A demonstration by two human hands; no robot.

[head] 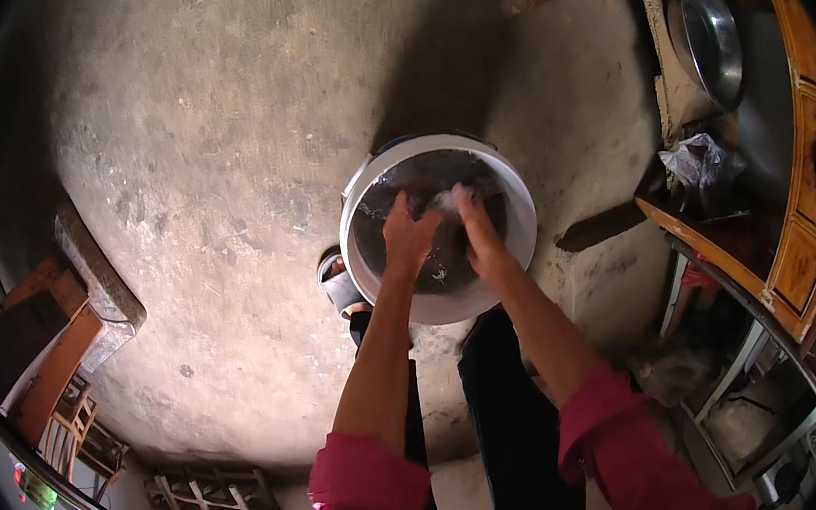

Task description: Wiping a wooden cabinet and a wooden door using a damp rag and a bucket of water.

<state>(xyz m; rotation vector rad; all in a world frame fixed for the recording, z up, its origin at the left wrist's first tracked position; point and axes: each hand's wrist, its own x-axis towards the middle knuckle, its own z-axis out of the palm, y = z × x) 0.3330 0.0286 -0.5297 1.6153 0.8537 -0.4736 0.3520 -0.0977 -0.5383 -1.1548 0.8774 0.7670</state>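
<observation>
A round white bucket [447, 309] stands on the floor before me, holding dark water [434, 252] with small bright ripples or suds on it. Both of my hands reach down inside its rim. My left hand [410, 236] is left of the middle, its thumb side turned toward the other hand and its fingertips at the dark water. Close by on the right, my right hand [479, 230] points away from me, with a blurred pale patch of splash or foam at its fingers. Dark content beneath the hands is unclear, and whether they grip anything cannot be seen.
My sandalled foot [340, 285] is left of the bucket on the concrete floor [221, 201]. At right are a wooden cabinet [814, 171], a metal basin [715, 46], a plastic bag [695, 160] and a metal-framed rack or chair [763, 320]. A wooden rack [205, 497] stands at lower left.
</observation>
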